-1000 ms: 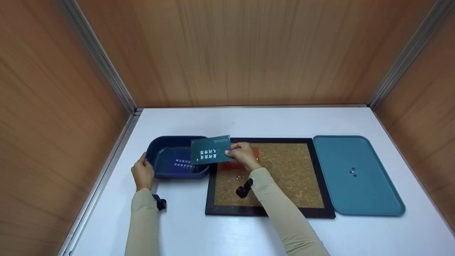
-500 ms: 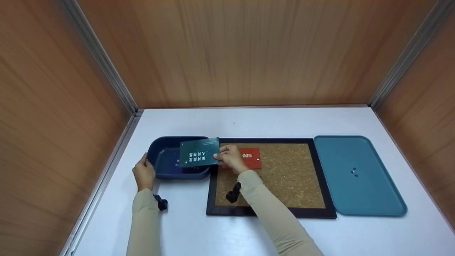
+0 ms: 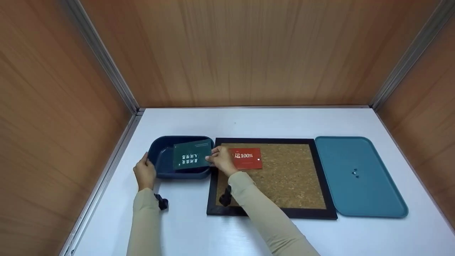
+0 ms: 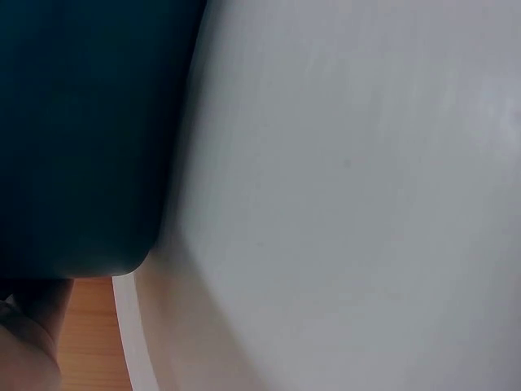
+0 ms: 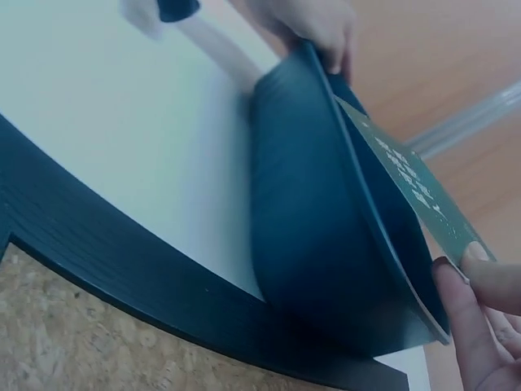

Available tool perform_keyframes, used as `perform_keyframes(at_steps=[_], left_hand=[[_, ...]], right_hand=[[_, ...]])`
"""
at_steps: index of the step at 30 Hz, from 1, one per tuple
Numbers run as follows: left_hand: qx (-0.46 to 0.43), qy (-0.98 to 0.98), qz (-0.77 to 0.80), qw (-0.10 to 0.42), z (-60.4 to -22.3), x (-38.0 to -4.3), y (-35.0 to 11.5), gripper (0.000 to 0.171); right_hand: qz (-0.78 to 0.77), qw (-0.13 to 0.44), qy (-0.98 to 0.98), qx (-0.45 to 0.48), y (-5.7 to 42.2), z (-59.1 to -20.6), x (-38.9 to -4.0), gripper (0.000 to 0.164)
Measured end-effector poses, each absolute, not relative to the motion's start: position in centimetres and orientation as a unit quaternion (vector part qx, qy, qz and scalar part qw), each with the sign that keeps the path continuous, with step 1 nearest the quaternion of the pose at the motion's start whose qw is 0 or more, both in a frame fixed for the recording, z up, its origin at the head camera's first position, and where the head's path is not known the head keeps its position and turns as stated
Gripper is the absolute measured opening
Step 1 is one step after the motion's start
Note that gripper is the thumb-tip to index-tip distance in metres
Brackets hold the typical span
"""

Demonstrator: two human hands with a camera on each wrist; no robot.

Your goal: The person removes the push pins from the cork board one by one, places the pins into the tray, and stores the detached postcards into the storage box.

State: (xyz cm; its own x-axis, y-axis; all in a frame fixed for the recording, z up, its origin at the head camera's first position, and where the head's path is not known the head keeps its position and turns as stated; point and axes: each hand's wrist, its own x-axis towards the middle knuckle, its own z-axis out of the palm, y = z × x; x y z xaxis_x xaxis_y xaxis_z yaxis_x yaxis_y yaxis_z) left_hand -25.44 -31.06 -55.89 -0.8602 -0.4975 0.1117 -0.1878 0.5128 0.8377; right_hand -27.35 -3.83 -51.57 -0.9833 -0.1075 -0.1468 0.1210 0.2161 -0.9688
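Observation:
My right hand (image 3: 222,160) pinches a green card (image 3: 192,153) with white characters between thumb and fingers, by its right end. The card lies over the opening of a dark blue plastic basin (image 3: 182,175); in the right wrist view its held corner is near the rim. On the basin's left side, my left hand (image 3: 145,174) grips the rim. In the left wrist view, the basin's wall (image 4: 81,147) fills the upper left and part of the hand (image 4: 28,358) shows at the lower left. The card covers much of the basin's inside.
A black-framed cork board (image 3: 284,181) stands right of the basin, with a red card (image 3: 247,159) on its upper left. Farther right lies a teal tray (image 3: 373,193) holding a few small shiny pieces (image 3: 354,173). Wooden panels (image 3: 231,53) enclose the white table (image 3: 188,227).
My right hand has moved left and slightly down, taking the green card farther over the basin. More of the red card now shows. The left hand stays at the rim.

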Motion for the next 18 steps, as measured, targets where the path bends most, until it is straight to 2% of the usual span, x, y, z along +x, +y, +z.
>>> perform_keyframes(at_steps=[18], left_hand=[[0.196,-0.851,-0.459,0.163,-55.95,-25.51,-31.19,0.042]], right_hand=[[-0.525,0.046,0.850,-0.023,-4.94,-51.73,-26.91,0.021]])
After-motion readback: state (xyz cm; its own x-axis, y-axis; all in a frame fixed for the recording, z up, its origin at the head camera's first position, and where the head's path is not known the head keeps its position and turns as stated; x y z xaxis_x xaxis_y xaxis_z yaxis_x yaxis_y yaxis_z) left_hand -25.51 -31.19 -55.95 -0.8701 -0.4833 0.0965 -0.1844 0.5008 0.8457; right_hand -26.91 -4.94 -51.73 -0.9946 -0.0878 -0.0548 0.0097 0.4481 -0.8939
